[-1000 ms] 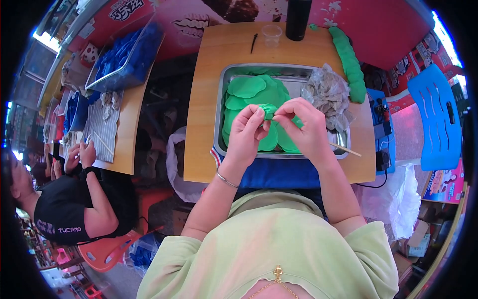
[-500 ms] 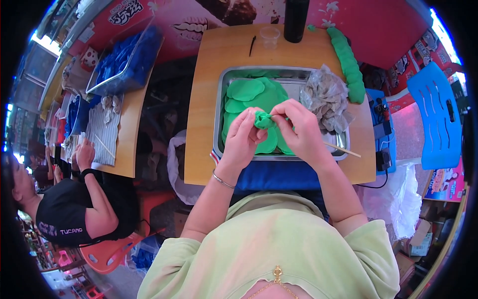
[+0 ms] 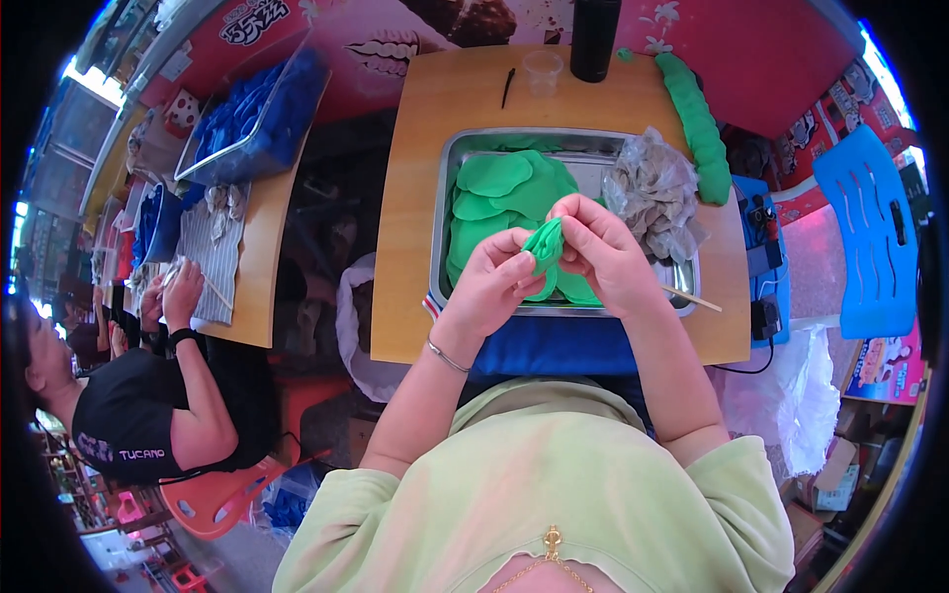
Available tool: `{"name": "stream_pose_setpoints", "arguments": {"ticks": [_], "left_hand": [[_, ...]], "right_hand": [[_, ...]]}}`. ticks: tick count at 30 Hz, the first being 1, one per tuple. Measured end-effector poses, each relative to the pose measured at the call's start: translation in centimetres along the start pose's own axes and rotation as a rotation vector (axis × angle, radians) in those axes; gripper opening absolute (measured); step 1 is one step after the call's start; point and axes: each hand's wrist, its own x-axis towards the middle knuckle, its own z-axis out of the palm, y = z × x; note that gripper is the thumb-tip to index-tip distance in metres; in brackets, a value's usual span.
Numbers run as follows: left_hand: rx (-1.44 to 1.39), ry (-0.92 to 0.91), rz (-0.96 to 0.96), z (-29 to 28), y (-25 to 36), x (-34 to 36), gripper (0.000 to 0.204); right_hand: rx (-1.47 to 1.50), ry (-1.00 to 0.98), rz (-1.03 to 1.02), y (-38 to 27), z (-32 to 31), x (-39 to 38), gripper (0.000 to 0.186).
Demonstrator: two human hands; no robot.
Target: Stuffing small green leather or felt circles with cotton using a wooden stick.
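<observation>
I have both bare hands closed by the fingertips on one small pleated piece of bright green, cloth-like sheet (image 3: 543,242). The left hand (image 3: 491,282) grasps its lower left side; the right hand (image 3: 603,252) pinches its upper right. Piece is over the shallow rectangular metal tray (image 3: 613,309), in front of the loose stack of flat round green sheets (image 3: 499,173); hands block my view of part of that stack. Crumpled clear plastic bag with greyish-brown contents (image 3: 652,188) crowds the tray's right end. Thin pale wooden stick (image 3: 695,297) pokes past the lower right rim. On the light wooden table (image 3: 415,198), beyond the tray: long lumpy green roll (image 3: 698,128), clear plastic cup (image 3: 543,71), tall black cylinder (image 3: 595,40). Slotted blue plastic chair (image 3: 858,262) off right, co-worker in black shirt (image 3: 129,425) off left.
</observation>
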Motion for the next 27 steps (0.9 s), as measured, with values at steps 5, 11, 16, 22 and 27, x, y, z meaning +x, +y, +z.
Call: {"name": "stream_pose_setpoints", "arguments": {"ticks": [5, 11, 16, 22, 27], "left_hand": [[-0.341, 0.361, -0.03, 2.8, -0.2, 0.4, 0.024], [-0.587, 0.038, -0.108, 1.3, -1.4, -0.5, 0.028], [-0.445, 0.251, -0.137, 2.2, -0.9, -0.5, 0.028], [-0.514, 0.115, -0.071, 1.3, -1.4, -0.2, 0.023], [-0.059, 0.267, 0.003, 2.2, -0.9, 0.1, 0.02]], "right_hand": [[-0.862, 0.223, -0.458, 1.4, -0.9, 1.0, 0.007], [-0.893, 0.19, -0.485, 1.5, -1.1, 1.0, 0.004], [-0.97, 0.099, -0.572, 1.4, -1.6, 1.0, 0.002], [-0.994, 0.197, -0.541, 1.3, -2.0, 0.6, 0.008], [-0.933, 0.289, -0.655, 0.3, -0.6, -0.6, 0.013]]}}
